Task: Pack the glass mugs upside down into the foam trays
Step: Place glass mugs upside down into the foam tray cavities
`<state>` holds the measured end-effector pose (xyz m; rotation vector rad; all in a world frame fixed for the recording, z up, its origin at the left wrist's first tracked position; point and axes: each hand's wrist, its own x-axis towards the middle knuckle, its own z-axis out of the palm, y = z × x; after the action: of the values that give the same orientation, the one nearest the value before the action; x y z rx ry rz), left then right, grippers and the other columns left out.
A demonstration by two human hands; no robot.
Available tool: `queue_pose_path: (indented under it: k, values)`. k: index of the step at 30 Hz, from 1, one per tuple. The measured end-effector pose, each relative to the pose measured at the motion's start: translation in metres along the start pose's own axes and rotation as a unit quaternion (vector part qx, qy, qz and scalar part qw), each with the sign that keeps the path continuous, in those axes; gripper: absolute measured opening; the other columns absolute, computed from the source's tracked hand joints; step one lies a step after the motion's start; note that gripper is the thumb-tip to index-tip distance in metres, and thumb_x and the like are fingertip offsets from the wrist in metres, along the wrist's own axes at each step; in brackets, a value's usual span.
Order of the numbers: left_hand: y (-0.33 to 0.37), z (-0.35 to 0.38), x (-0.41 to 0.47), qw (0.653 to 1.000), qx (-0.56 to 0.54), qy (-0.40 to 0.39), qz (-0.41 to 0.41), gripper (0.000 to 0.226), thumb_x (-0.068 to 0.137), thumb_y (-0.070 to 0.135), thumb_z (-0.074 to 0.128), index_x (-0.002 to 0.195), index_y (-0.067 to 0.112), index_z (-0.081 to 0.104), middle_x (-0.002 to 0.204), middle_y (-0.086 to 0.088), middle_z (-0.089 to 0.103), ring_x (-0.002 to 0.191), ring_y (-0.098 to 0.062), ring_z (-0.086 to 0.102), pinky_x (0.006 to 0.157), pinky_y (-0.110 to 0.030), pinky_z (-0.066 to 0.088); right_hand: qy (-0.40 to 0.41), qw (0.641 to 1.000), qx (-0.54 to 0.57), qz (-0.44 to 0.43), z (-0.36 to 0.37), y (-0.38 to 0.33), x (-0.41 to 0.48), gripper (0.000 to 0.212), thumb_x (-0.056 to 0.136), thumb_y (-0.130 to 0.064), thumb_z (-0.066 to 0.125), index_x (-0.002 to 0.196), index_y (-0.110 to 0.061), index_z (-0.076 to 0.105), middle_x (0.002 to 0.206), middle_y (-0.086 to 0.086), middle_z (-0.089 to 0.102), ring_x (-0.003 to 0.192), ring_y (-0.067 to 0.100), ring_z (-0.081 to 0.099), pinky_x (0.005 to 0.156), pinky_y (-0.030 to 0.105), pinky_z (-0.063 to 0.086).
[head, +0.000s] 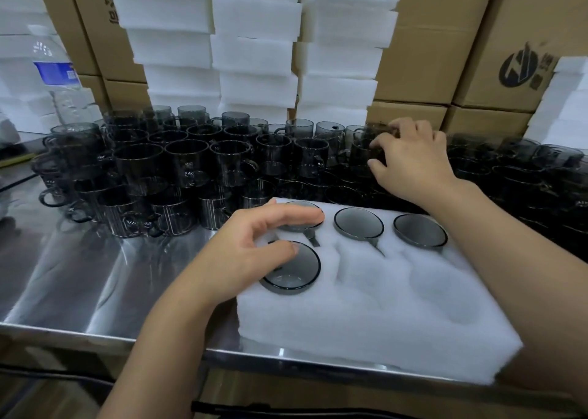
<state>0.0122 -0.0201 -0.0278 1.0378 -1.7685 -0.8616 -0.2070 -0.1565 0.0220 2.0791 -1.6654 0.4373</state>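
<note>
Left hand (241,253) atop mug (297,274), right hand (413,161) round another (361,146).

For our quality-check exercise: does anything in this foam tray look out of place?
The front-left smoky grey glass mug stands proud of the white foam tray, its wall showing, while the three behind sit nearly flush. The left hand rests on it.

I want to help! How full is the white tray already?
Four mugs sit upside down in the foam tray. The left hand touches the front-left mug while the right hand grips a loose mug in the pile. Two front pockets are empty.
</note>
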Motion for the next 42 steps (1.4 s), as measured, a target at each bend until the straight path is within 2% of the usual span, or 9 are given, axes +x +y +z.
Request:
queue_pose_path:
  k: [10,13,16,23,27,31,35,39,42]
  values:
    - [0.003,0.001,0.000,1.000,0.008,0.010,-0.002,0.043,0.073,0.009,0.054,0.112,0.021,0.068,0.117,0.013,0.068,0.117,-0.002,0.057,0.117,-0.045,0.025,0.050,0.990,0.122,-0.047,-0.004,-0.001,-0.004,0.023,0.094,-0.020,0.056,0.114,-0.010,0.058,0.139,0.012,0.040,0.115,0.037,0.048,0.097,0.042,0.036]
    - [0.003,0.001,0.001,1.000,0.004,0.010,-0.003,0.042,0.073,0.011,0.055,0.112,0.021,0.068,0.117,0.013,0.068,0.118,-0.002,0.057,0.116,-0.045,0.026,0.100,0.964,0.246,-0.031,-0.017,-0.006,-0.014,0.015,0.093,-0.018,0.057,0.106,-0.010,0.057,0.148,0.009,0.031,0.116,0.029,0.049,0.086,0.029,0.037]
    - [0.003,0.002,0.001,1.000,0.003,0.010,-0.001,0.041,0.073,0.011,0.055,0.111,0.023,0.068,0.116,0.014,0.068,0.117,-0.001,0.057,0.115,-0.044,0.029,0.120,0.926,0.357,-0.016,-0.020,-0.015,-0.032,0.004,0.093,-0.020,0.057,0.093,-0.019,0.054,0.153,0.008,0.027,0.133,0.014,0.034,0.100,0.030,0.036]
    - [0.000,-0.001,0.007,0.999,-0.031,-0.002,-0.009,0.034,0.076,0.007,0.061,0.108,0.016,0.070,0.111,0.009,0.072,0.109,-0.003,0.063,0.088,-0.015,0.048,0.088,0.904,0.410,-0.082,-0.009,-0.013,-0.051,0.018,0.085,-0.014,0.069,0.085,-0.020,0.052,0.133,0.003,0.042,0.127,0.021,0.041,0.101,0.030,0.036]
    - [0.009,-0.009,0.017,0.997,-0.049,-0.030,-0.060,0.027,0.087,0.000,0.061,0.106,0.018,0.071,0.102,0.005,0.074,0.103,-0.005,0.067,0.083,-0.014,0.051,0.114,0.893,0.413,-0.139,-0.010,-0.014,-0.054,0.034,0.078,-0.016,0.076,0.101,-0.022,0.052,0.118,-0.005,0.042,0.116,0.015,0.043,0.089,0.010,0.034]
    - [0.016,-0.006,0.033,0.995,-0.014,0.061,-0.083,0.010,0.082,0.018,0.071,0.090,0.022,0.069,0.084,0.004,0.076,0.087,-0.006,0.071,0.085,-0.028,0.051,0.144,0.897,0.396,-0.132,-0.008,-0.011,-0.055,0.071,0.072,-0.019,0.080,0.134,-0.015,0.046,0.117,-0.007,0.037,0.110,0.007,0.040,0.097,0.021,0.037]
    - [0.010,0.007,0.043,0.982,-0.039,0.175,-0.060,0.042,0.067,0.034,0.077,0.101,0.029,0.052,0.089,0.006,0.075,0.087,-0.015,0.072,0.088,-0.037,0.053,0.149,0.896,0.390,-0.149,-0.008,-0.011,-0.056,0.082,0.069,-0.022,0.083,0.139,-0.010,0.044,0.110,-0.010,0.033,0.106,0.000,0.037,0.100,0.014,0.032]
    - [0.003,0.010,0.042,0.995,-0.053,0.087,-0.010,0.078,0.073,0.029,0.078,0.133,0.054,0.036,0.125,0.008,0.058,0.093,-0.008,0.070,0.077,-0.018,0.054,0.152,0.882,0.401,-0.195,-0.013,-0.013,-0.057,0.072,0.067,-0.029,0.080,0.131,-0.012,0.052,0.110,-0.019,0.031,0.107,-0.006,0.037,0.096,0.010,0.031]
    - [0.000,0.010,0.042,0.997,-0.046,0.062,0.015,0.075,0.080,0.018,0.075,0.139,0.046,0.036,0.126,0.005,0.062,0.100,-0.007,0.068,0.079,-0.016,0.052,0.160,0.878,0.398,-0.214,-0.017,-0.015,-0.058,0.069,0.067,-0.042,0.080,0.125,-0.014,0.055,0.107,-0.014,0.035,0.104,-0.006,0.041,0.091,0.009,0.036]
